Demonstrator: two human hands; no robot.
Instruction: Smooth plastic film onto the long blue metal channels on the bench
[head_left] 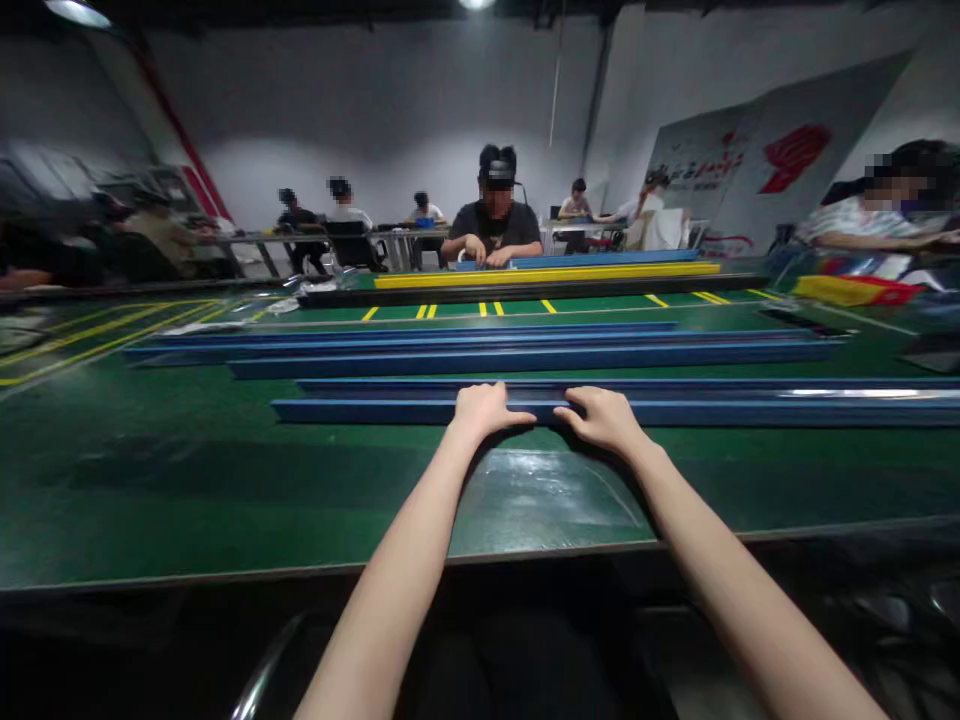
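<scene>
A long blue channel-shaped strip (pixel 375 411) lies crosswise on the green table, its two raised walls running left to right. My left hand (pixel 484 408) grips its near wall, thumb stretched along the front and fingers curled over the top into the channel. A short gap to the right, my right hand (pixel 600 412) holds the same wall in a like way, its thumb pointing left. The fingertips of both hands are partly hidden behind the wall. Just beyond lies another blue strip (pixel 525 358), with neither hand on it.
The green table (pixel 187 520) has its near edge below my forearms. Farther back lie a black strip (pixel 525 293) and a yellow strip (pixel 547 274). Across the table a person (pixel 495 225) works with both hands by a blue strip. At right is a yellow tray (pixel 840 290).
</scene>
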